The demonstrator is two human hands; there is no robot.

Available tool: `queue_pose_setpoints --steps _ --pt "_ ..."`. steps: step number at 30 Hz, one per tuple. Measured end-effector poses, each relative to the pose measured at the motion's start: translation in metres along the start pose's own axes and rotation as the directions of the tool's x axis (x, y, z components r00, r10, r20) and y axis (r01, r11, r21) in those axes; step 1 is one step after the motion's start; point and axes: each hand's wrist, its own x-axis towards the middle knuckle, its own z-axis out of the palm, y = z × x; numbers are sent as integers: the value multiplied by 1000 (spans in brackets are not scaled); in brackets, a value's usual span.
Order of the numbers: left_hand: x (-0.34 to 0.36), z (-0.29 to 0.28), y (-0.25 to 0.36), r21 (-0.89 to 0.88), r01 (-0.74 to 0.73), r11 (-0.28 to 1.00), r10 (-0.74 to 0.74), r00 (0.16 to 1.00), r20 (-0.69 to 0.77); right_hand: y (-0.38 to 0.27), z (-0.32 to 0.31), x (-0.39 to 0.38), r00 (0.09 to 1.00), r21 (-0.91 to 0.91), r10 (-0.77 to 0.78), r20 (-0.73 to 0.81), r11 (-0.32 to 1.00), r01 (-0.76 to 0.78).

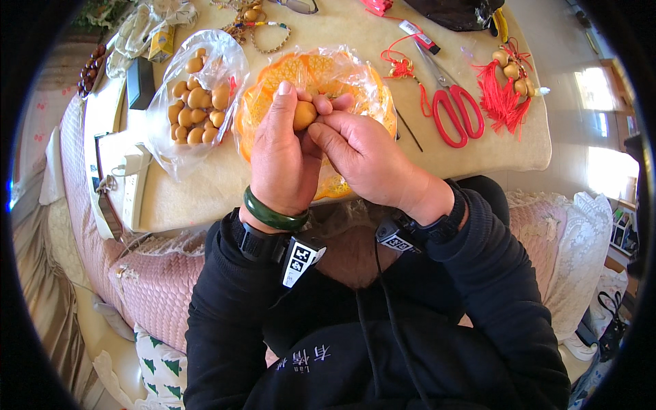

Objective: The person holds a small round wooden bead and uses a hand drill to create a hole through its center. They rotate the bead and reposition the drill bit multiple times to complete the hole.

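Observation:
A small tan gourd [305, 115] is between my hands, above an orange openwork basket [256, 82] covered with clear plastic. My left hand [281, 154], with a green bangle at its wrist, holds the gourd between thumb and fingers. Close against its right side, my right hand [374, 154] has thumb and forefinger pinched together; anything between those fingertips is hidden. To the left, a clear plastic bag [160, 126] lies open with several similar small gourds [198, 98] in it.
Red-handled scissors [451, 117] lie right of the basket, near red tassels with gourds [504, 96] and a red knotted cord [402, 67]. A thin dark rod [408, 130] is beside the basket. A white power strip [134, 188], dark box [141, 83] and beaded bracelet [273, 48] surround the bag.

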Motion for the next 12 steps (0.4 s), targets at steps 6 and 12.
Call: queue_pose_setpoints --steps 6,12 --pt "4 -2 6 14 -11 1000 12 999 -37 -3 1 1 1000 16 24 20 1000 -24" --pt "4 -3 3 2 5 1000 -5 1000 -24 2 2 2 1000 58 -24 -20 998 25"
